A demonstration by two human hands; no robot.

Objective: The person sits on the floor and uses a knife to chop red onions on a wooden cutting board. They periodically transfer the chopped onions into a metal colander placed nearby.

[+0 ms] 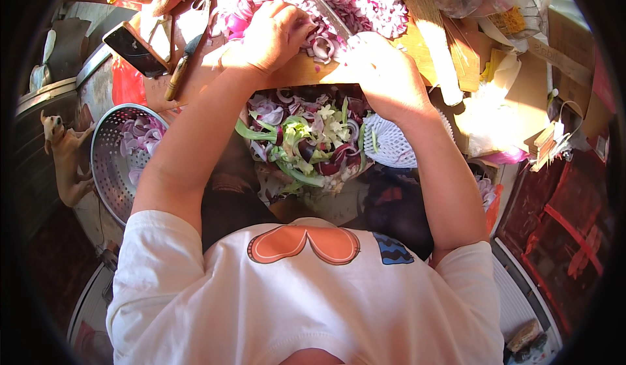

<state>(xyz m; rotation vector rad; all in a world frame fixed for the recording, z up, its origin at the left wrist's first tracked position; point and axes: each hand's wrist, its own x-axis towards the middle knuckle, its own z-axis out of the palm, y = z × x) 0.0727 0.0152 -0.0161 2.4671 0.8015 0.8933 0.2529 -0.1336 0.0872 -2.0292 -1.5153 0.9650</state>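
My right hand (389, 71) grips a knife, whose long steel blade (320, 5) slants up and left over the wooden cutting board (313, 71). Strong sunlight washes out the handle. Left of the blade, my left hand (276, 35) rests with curled fingers among red onion pieces; whether it pinches one is hidden. Chopped red onion (371, 3) is heaped across the far part of the board. Onion rings (323, 47) lie between my two hands. Below the near edge is a pile of onion skins and green leaf trimmings (313, 135).
A metal colander (110, 169) with onion slices stands at left, near a dog (66, 159). A smartphone (137, 49) and a second knife (183, 64) lie beside the board. A broom-like bundle (435, 37) crosses its right side. White foam netting (391, 142) sits under my right forearm.
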